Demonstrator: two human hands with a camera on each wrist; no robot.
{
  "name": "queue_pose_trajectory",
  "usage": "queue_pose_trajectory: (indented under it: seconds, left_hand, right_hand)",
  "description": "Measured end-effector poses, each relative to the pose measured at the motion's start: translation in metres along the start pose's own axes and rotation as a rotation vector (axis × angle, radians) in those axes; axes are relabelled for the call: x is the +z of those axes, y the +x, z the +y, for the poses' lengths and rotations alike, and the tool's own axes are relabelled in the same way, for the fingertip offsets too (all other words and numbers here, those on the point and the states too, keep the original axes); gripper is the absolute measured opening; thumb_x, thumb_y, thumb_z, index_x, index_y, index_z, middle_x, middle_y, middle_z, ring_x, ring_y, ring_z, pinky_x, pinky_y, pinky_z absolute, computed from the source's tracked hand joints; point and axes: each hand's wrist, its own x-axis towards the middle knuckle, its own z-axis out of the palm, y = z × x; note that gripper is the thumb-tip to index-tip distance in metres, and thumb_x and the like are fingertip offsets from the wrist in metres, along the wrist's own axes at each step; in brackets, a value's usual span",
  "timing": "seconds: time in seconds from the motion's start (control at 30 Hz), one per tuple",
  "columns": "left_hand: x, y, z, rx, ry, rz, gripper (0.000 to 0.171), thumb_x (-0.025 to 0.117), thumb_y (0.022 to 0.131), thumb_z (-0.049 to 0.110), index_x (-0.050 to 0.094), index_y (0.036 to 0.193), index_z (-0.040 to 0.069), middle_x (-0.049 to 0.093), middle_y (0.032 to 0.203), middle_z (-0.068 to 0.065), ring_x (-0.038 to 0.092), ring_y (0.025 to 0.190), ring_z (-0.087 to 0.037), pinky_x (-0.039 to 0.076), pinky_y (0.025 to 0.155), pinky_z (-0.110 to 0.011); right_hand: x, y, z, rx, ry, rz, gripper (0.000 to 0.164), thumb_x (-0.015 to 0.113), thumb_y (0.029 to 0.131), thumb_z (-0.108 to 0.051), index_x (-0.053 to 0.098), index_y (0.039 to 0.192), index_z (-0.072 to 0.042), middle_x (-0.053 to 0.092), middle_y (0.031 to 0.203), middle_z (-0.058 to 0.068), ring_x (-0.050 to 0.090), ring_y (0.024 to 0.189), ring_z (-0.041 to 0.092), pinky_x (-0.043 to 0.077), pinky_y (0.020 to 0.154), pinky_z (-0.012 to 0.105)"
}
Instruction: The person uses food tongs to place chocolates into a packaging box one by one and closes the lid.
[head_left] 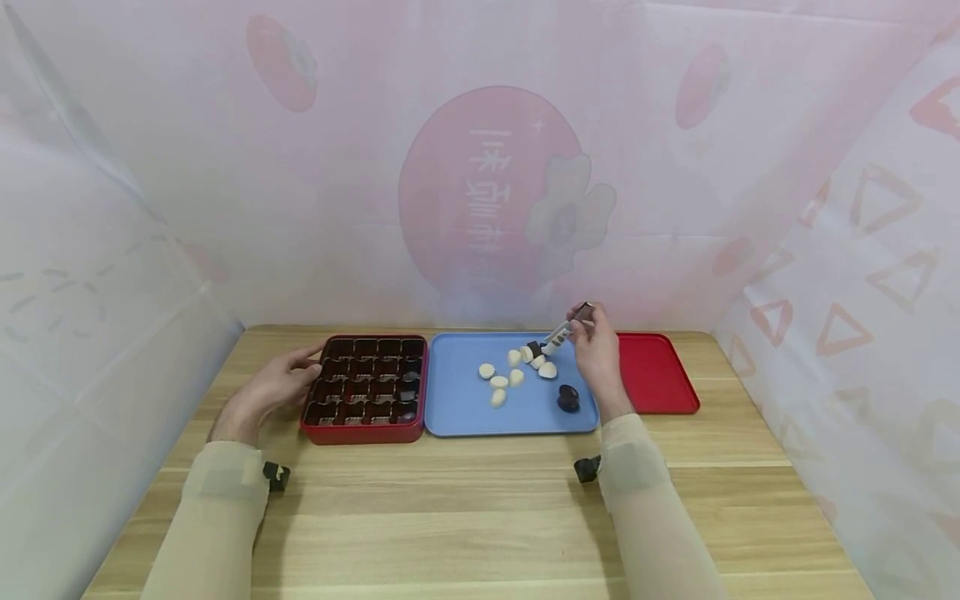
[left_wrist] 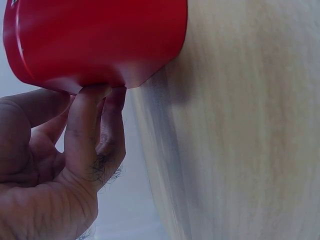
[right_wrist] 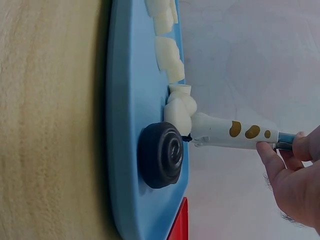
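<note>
A red box [head_left: 363, 434] with a dark, divided tray stands at the left; dark pieces sit in its right column. My left hand [head_left: 281, 385] rests its fingertips against the box's left wall, seen close up in the left wrist view as plain red [left_wrist: 100, 40]. Over the blue tray [head_left: 457, 421], my right hand [head_left: 597, 354] pinches the handle of white tongs [right_wrist: 230, 131] marked with brown ovals. The tongs slant down to a dark piece [head_left: 534, 347] among several white chocolates [head_left: 547, 370]. Nearer the front lie dark swirl-topped chocolates [right_wrist: 162, 155].
A red tray [head_left: 660, 375] lies to the right of the blue one, partly behind my right forearm. Box and trays stand in a row on a wooden table [head_left: 450, 508]. A patterned pale cloth [head_left: 360, 167] hangs behind the table and along its sides.
</note>
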Motion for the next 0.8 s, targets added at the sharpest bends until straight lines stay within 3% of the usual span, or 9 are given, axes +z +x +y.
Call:
queue_pose_trajectory:
  seconds: [0.57, 0.8]
  left_hand:
    - [0.0000, 0.0016, -0.0008, -0.016, -0.002, 0.004, 0.063, 0.043, 0.115, 0.027, 0.014, 0.171, 0.022, 0.037, 0.163, -0.037, 0.052, 0.143, -0.052, 0.051, 0.114, -0.060]
    - [0.0010, 0.0006, 0.0004, -0.026, -0.026, 0.005, 0.063, 0.043, 0.115, 0.027, 0.014, 0.171, 0.022, 0.036, 0.163, -0.037, 0.052, 0.144, -0.051, 0.049, 0.116, -0.060]
  right_hand:
    - [0.0017, 0.0030, 0.0046, -0.010, -0.120, -0.064, 0.026, 0.056, 0.109, -0.007, 0.057, 0.134, -0.014, 0.064, 0.141, 0.015, 0.062, 0.139, 0.040, 0.058, 0.109, 0.049]
    - [0.0004, 0.0028, 0.0022, -0.036, -0.171, -0.049, 0.020, 0.059, 0.107, -0.006, 0.061, 0.126, -0.012, 0.067, 0.130, 0.016, 0.068, 0.131, 0.039, 0.061, 0.104, 0.047]
